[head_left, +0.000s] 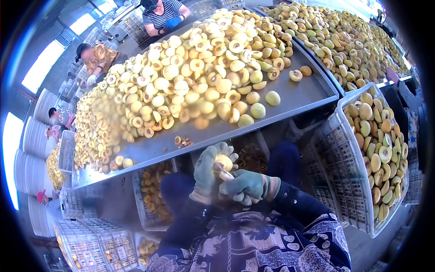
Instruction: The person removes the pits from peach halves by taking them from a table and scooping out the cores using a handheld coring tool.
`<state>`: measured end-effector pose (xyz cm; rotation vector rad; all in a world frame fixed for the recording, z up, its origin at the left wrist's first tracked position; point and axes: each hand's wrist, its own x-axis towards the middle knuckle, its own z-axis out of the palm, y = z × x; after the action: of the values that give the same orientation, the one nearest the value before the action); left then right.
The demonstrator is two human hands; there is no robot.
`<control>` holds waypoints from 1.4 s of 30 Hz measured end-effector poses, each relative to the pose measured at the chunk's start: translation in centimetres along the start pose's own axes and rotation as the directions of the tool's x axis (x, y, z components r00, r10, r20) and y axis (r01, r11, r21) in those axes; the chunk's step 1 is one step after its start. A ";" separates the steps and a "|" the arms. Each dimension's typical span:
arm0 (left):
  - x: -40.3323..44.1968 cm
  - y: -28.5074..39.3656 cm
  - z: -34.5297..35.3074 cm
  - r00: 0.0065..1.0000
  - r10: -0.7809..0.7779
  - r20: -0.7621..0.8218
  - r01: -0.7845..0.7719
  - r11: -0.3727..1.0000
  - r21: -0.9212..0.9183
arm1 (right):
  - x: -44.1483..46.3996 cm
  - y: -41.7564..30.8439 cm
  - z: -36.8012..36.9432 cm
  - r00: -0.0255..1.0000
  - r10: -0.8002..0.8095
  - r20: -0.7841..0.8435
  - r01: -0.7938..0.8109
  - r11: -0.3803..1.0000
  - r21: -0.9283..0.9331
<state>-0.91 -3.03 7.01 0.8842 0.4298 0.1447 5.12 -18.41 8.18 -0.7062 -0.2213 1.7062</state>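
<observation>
My left hand (207,171), in a grey-green glove, is closed around a pale yellow peach (223,162) above my lap. In my gloved right hand (249,186) is a pitting knife (225,174), with a pale handle and a short metal end. That metal end meets the lower side of the peach; how deep it sits I cannot tell. Just beyond my hands runs the front edge of a metal table (253,129), heaped with halved peaches (190,77), many with brown pits showing. Loose pits (183,141) lie near that edge.
To my right stands a grey plastic crate (344,158) full of peach halves. Another crate (140,199) with fruit sits below the table at left. A second heaped table (335,41) adjoins at the back right. Co-workers (163,18) sit along the far and left sides.
</observation>
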 end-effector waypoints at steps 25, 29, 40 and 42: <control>10.8 8.9 -11.3 0.963 0.269 0.001 -0.006 0.015 1.000 | 6.0 3.4 -6.1 0.969 -0.090 -0.229 0.137 0.971 0.197; 18.3 5.3 -8.9 0.991 0.136 0.016 0.014 -0.218 0.976 | 6.8 5.0 -8.3 0.933 -0.144 -0.330 0.186 0.977 0.102; 15.6 6.1 -10.6 0.981 -0.189 -0.038 0.187 0.894 0.407 | 5.1 0.8 -4.5 0.882 -0.224 -0.415 0.242 0.970 -0.010; 12.4 6.1 -8.4 0.982 -0.172 0.078 0.149 0.960 0.236 | 5.6 0.2 -4.3 0.824 -0.365 -0.434 0.267 0.925 -0.272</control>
<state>7.09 10.55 3.26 1.0746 0.4307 -0.0999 6.78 -14.21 2.76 -1.1522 -0.1518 1.1533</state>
